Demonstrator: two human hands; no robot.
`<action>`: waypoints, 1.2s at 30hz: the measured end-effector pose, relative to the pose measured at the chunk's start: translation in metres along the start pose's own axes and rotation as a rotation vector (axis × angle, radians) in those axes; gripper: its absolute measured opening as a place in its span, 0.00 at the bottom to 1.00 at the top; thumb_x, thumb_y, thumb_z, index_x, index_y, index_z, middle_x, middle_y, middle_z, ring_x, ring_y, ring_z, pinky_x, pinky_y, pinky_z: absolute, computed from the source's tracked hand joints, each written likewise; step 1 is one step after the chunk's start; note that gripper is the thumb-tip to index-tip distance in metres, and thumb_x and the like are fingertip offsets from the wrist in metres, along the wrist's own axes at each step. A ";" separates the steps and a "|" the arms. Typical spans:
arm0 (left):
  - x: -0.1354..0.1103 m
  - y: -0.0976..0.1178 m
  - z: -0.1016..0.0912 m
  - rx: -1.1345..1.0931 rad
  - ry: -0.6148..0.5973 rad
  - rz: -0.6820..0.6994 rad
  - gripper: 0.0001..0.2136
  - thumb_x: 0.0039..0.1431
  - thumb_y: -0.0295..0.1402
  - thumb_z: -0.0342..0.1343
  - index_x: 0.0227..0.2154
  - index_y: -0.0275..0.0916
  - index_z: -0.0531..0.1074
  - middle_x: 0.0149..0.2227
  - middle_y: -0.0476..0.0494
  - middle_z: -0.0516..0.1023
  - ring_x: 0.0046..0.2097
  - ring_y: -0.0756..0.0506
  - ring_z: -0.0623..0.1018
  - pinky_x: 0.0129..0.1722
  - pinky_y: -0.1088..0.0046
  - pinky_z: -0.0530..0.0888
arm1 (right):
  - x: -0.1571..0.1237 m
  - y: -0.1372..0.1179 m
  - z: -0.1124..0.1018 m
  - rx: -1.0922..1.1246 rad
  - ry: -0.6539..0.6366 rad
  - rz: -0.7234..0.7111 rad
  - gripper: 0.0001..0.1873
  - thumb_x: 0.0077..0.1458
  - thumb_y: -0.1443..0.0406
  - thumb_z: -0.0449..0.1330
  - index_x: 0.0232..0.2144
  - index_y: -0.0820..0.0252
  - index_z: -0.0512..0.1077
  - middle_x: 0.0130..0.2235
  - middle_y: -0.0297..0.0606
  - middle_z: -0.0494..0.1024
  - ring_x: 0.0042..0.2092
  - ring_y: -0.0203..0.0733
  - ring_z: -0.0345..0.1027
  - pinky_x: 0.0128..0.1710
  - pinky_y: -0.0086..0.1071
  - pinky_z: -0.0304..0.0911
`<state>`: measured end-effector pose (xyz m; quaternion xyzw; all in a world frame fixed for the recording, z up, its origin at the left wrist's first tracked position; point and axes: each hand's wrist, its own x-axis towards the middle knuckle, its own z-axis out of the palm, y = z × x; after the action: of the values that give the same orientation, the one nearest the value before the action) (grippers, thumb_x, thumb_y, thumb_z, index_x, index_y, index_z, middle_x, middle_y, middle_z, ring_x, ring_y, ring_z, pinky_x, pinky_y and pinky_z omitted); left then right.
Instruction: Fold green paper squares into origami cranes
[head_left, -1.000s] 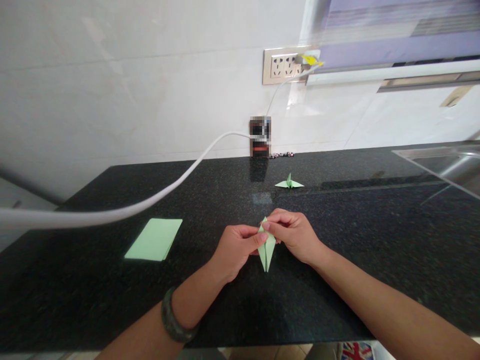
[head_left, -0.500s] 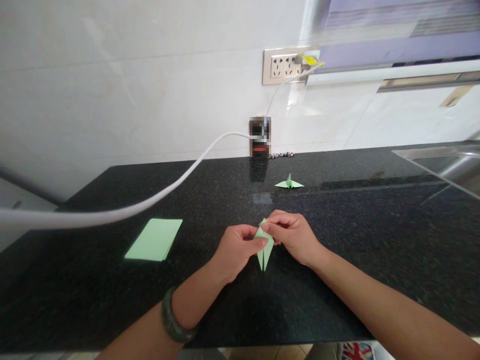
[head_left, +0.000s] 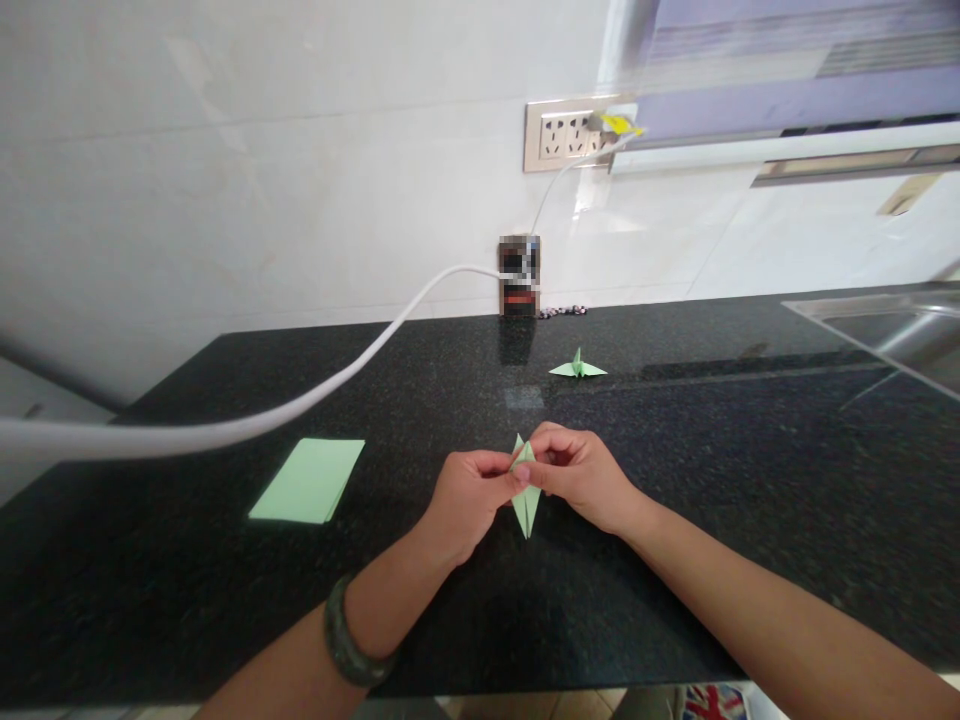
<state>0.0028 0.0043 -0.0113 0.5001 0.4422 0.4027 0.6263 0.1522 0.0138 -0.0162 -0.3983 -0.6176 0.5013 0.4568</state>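
Between both hands is a folded piece of pale green origami paper (head_left: 527,508), a narrow diamond with a split lower point facing me. My left hand (head_left: 466,500) pinches its left edge with thumb and fingers. From the right, my right hand (head_left: 577,465) grips it around the middle, the thumb lying across the front near the left thumb. Two upper tips stand slightly apart above the thumbs. Beyond the hands, a finished green paper crane (head_left: 578,368) rests on the black countertop (head_left: 420,400) with wings spread. Fingers behind the paper are partly hidden.
A stack of green paper sheets (head_left: 309,480) lies to the left. A white cable (head_left: 300,403) arches over the counter to a pixelated upright device (head_left: 520,277) against the wall. There is a wall socket (head_left: 568,135) above and a metal sink (head_left: 892,335) at the right.
The upper tips of the folded paper have spread apart, one now showing farther left. My right thumb has moved lower across the paper's front, close to the left thumb.
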 end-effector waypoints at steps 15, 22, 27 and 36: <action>-0.003 0.004 0.002 0.029 -0.065 -0.039 0.06 0.43 0.33 0.59 0.23 0.35 0.76 0.23 0.46 0.75 0.26 0.50 0.71 0.28 0.75 0.66 | -0.003 -0.006 0.007 0.140 0.106 0.121 0.10 0.44 0.63 0.61 0.18 0.63 0.72 0.22 0.30 0.62 0.20 0.28 0.54 0.18 0.26 0.49; -0.004 -0.001 0.002 0.014 -0.056 -0.121 0.08 0.40 0.34 0.61 0.22 0.33 0.76 0.24 0.44 0.76 0.26 0.47 0.73 0.29 0.72 0.68 | 0.008 -0.012 -0.013 0.293 0.359 0.128 0.11 0.43 0.59 0.62 0.24 0.64 0.73 0.15 0.26 0.59 0.17 0.26 0.47 0.16 0.25 0.47; 0.000 0.000 0.000 -0.089 -0.053 -0.085 0.09 0.41 0.34 0.61 0.25 0.32 0.76 0.24 0.44 0.76 0.26 0.49 0.72 0.30 0.73 0.68 | 0.005 -0.008 -0.010 0.227 -0.002 0.234 0.14 0.41 0.58 0.63 0.25 0.65 0.72 0.21 0.32 0.68 0.20 0.27 0.54 0.16 0.23 0.50; 0.000 0.002 0.000 -0.058 0.018 -0.007 0.08 0.42 0.34 0.60 0.24 0.34 0.71 0.23 0.48 0.73 0.25 0.52 0.71 0.27 0.76 0.67 | 0.001 -0.007 -0.005 0.125 -0.033 0.195 0.13 0.42 0.57 0.62 0.23 0.63 0.70 0.22 0.32 0.68 0.21 0.28 0.55 0.18 0.24 0.52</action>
<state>0.0027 0.0043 -0.0096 0.4766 0.4376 0.4176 0.6380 0.1567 0.0150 -0.0090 -0.4187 -0.5511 0.5873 0.4195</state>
